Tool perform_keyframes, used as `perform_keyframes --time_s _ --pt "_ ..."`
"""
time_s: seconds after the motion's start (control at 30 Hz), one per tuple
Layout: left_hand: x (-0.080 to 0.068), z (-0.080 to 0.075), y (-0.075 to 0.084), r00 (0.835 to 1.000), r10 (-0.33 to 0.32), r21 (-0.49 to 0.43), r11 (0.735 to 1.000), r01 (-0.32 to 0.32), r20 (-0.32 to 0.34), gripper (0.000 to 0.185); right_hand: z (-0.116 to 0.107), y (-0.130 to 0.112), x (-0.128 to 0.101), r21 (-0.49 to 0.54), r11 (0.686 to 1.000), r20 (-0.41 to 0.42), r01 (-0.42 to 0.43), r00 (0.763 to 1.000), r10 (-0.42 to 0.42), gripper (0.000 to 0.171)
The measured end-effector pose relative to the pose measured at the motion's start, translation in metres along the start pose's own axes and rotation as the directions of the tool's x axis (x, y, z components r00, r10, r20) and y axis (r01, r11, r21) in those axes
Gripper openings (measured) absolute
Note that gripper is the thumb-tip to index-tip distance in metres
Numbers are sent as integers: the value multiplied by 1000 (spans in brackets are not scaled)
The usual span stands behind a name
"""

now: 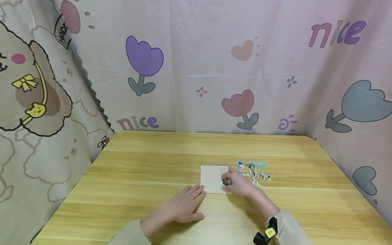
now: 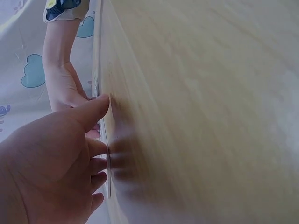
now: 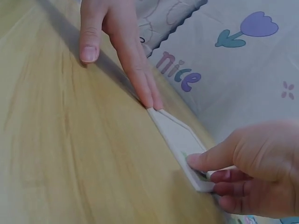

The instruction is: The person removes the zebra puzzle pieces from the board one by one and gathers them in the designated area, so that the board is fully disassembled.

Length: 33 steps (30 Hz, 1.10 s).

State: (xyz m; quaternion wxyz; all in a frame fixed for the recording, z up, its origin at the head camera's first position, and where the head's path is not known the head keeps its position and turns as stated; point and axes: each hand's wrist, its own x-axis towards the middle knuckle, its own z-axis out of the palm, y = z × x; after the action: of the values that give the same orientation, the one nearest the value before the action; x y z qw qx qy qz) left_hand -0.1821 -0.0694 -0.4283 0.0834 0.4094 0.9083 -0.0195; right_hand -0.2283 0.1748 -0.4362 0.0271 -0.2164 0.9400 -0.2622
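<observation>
A white square puzzle tray (image 1: pixel 210 178) with a raised border lies flat on the table. My left hand (image 1: pixel 187 205) rests at its lower left corner, fingers extended and fingertips on the edge, thumb spread aside on the wood. At the tray's lower right corner, my right hand (image 1: pixel 240 183) pinches a small jigsaw piece (image 1: pixel 223 183) with black, white and green print. In the right wrist view the thumb (image 3: pixel 198 161) presses over this piece inside the border, and the other fingers curl at the tray's right edge. Much of the piece is hidden by the fingers.
Several loose jigsaw pieces (image 1: pixel 253 174) in blue, green, black and white lie to the right of the tray, partly behind the right hand. The wooden table (image 1: pixel 147 163) meets a printed curtain (image 1: pixel 190 68) at the back and sides.
</observation>
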Motion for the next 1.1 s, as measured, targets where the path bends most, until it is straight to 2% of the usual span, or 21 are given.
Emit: perform_keyframes --time_s 0.23,0.43,0.53,0.73,0.93,1.1 --pt "-1 -3 1 1000 -3 -7 1000 3 8 73 -1 0 5 60 998 41 -29 999 26 26" --pt "0 -2 -1 1000 2 -27 1000 -1 6 72 1 8 4 162 987 23 17 1000 -21 26" --pt "0 -1 -1 1000 4 -27 1000 -4 5 72 -1 13 2 251 967 16 43 999 -49 22" --pt "0 0 -2 1000 8 -19 1000 -8 -1 71 -16 24 -9 399 917 29 22 999 -37 21" --pt "-1 1 -3 1000 8 -16 1000 -8 -6 71 -36 43 -27 465 885 32 -33 999 20 27" --pt "-3 2 -3 1000 8 -6 1000 -8 -10 71 -48 65 -47 482 872 26 -78 997 75 30"
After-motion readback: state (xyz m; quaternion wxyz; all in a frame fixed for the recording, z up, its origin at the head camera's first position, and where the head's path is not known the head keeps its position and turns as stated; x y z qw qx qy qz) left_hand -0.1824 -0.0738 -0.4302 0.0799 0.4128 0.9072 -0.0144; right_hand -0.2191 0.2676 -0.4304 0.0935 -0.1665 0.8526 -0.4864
